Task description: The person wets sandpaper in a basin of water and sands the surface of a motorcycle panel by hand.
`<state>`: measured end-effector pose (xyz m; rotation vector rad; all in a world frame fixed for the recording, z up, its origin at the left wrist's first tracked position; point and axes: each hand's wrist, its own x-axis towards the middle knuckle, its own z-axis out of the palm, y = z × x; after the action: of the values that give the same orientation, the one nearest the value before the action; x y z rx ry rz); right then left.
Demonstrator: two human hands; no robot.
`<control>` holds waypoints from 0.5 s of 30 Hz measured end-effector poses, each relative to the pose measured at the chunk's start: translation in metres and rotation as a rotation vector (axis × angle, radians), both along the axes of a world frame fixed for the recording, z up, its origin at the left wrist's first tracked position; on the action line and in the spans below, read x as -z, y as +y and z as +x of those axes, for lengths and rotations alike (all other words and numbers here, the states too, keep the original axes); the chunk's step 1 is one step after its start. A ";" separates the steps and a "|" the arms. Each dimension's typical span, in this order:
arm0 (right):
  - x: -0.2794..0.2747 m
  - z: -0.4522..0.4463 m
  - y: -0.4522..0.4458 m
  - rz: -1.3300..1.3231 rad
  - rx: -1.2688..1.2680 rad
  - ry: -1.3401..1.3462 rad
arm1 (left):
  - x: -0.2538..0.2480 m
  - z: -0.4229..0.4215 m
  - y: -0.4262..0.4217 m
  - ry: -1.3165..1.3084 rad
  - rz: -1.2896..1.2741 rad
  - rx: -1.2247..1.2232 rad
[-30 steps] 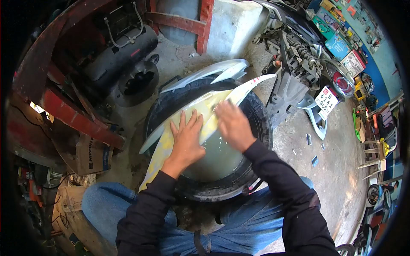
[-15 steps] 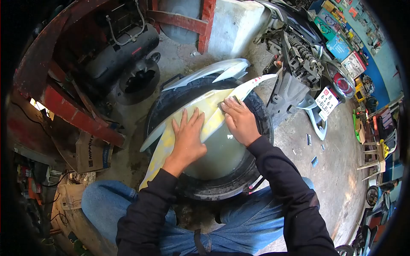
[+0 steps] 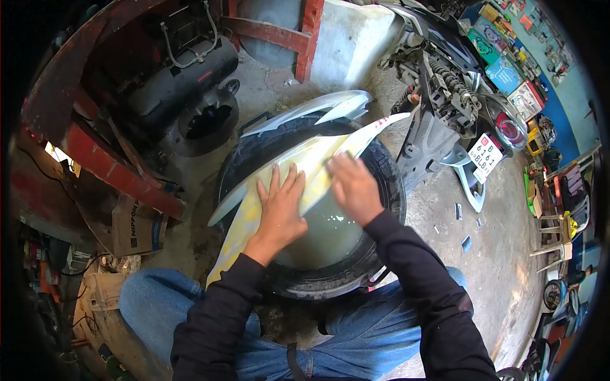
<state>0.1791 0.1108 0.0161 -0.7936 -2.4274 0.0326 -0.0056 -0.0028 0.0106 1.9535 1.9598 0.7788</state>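
Note:
A long, pointed white-and-yellow panel (image 3: pixel 305 154) lies slantwise across a round black tub (image 3: pixel 318 284) that holds cloudy water (image 3: pixel 327 235). My left hand (image 3: pixel 281 206) rests on the panel's middle with its fingers spread. On the panel's right part, near the narrowing end, is my right hand (image 3: pixel 352 187), its fingers bent and pressed together; whatever may be under them is hidden. A second, pale panel (image 3: pixel 311 108) lies on the tub's far rim.
A motorcycle with bared frame and shock absorber (image 3: pixel 448 86) stands at the back right. Behind on the left are a black tank (image 3: pixel 184 79) and a red frame (image 3: pixel 121 171). A cardboard box (image 3: pixel 138 225) sits left of the tub.
My right hand has shifted back and forth a little over the panel's right part. My left hand has stayed in about the same place, and the panel has hardly moved.

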 end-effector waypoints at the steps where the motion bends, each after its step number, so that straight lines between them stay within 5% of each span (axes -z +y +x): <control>1: 0.001 -0.003 0.005 -0.011 0.038 0.013 | -0.001 0.000 0.000 0.002 -0.016 0.006; 6: 0.006 -0.003 -0.031 -0.004 -0.155 -0.032 | -0.004 -0.001 0.000 0.018 -0.030 0.015; 10: 0.006 0.000 0.005 0.089 0.116 -0.030 | -0.006 0.002 -0.002 0.035 -0.034 0.022; 13: 0.003 -0.004 -0.051 -0.010 -0.141 -0.031 | -0.004 0.000 0.001 0.047 -0.028 0.013; 15: -0.001 0.000 -0.017 -0.009 -0.098 -0.032 | 0.002 0.003 -0.002 0.045 -0.031 0.011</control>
<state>0.1796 0.0940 0.0174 -0.6829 -2.4961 0.0696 -0.0024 -0.0049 0.0090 1.9787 1.9734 0.7027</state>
